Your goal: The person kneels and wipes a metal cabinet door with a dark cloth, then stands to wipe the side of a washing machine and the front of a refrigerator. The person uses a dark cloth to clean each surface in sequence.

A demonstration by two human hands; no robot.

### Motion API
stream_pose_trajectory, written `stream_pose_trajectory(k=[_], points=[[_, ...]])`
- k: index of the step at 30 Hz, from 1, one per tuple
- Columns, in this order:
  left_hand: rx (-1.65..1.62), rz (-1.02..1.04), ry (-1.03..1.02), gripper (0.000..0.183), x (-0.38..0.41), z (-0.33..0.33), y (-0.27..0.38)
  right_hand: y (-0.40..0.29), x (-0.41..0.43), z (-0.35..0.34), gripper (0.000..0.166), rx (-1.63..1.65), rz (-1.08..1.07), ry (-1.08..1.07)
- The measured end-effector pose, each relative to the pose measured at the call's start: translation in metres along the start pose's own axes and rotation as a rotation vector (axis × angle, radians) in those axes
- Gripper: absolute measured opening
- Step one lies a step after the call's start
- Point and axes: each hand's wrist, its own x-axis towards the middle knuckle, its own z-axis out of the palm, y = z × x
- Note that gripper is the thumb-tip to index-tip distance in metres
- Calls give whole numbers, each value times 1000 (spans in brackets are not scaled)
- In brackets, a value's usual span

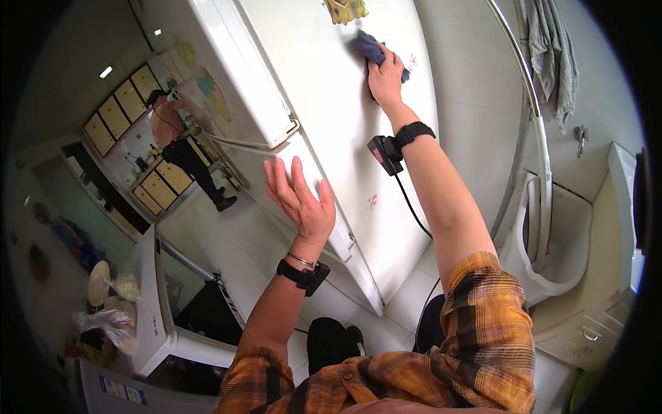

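Note:
A dark blue cloth [371, 47] is bunched under my right hand [386, 77], which presses it against the white side panel of a refrigerator [331, 103]. Just above the cloth is a yellow cartoon sticker [346, 10], and small reddish marks show lower on the panel. My left hand [301, 199], fingers spread and holding nothing, is at the edge of the refrigerator's lower door; whether the palm touches it I cannot tell. Both wrists wear black straps with small devices, and a black cable hangs from the right one.
At the right, a white basin [563, 243] holds a pale hose below a hanging grey towel [553, 62] and a wall tap [581, 139]. Another person [173, 124] stands at a kitchen counter, upper left. Plastic bags [111, 326] lie on a white appliance, lower left.

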Motion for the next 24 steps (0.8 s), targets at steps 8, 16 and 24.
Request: stream_pose_trajectory(k=[8, 16, 24], points=[[24, -25, -16, 49, -10, -10, -12, -57, -180, -31, 61, 154, -544, -424], [-41, -22, -124, 51, -3, -4, 6, 109, -89, -46, 54, -68, 354, -178], [-44, -23, -102, 45, -10, -13, -14, -59, -123, -20, 67, 130, -483, -305]])
